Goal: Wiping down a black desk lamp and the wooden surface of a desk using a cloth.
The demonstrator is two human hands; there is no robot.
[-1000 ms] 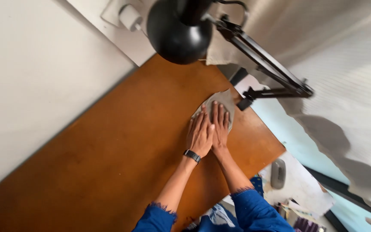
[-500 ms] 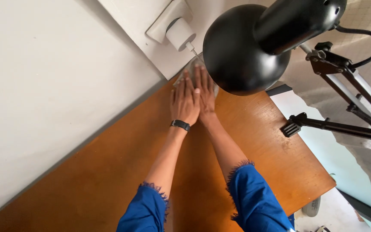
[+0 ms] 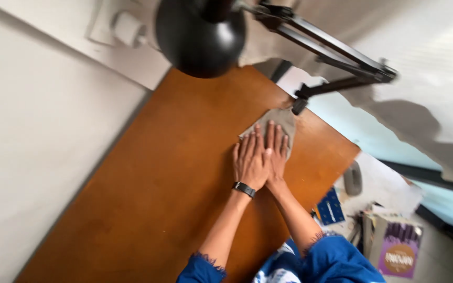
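Observation:
A grey cloth (image 3: 280,119) lies flat on the brown wooden table (image 3: 158,183), close to its right edge. Both my hands press down on it side by side, palms flat and fingers stretched out. My left hand (image 3: 250,162) wears a black wristband and partly overlaps my right hand (image 3: 279,149). Only the far part of the cloth shows beyond my fingertips. Neither hand grips anything. Blue frayed sleeves show at the bottom of the view.
A black desk lamp head (image 3: 200,31) hangs over the table's far end. Its jointed arm (image 3: 336,50) runs right to a clamp (image 3: 300,102) beside the cloth. A white wall plug (image 3: 124,26) sits top left. Books and boxes (image 3: 394,246) lie past the right edge.
My hands have slid back from the table's far edge by the wall plug to the spot near the lamp clamp. The view has swung with them.

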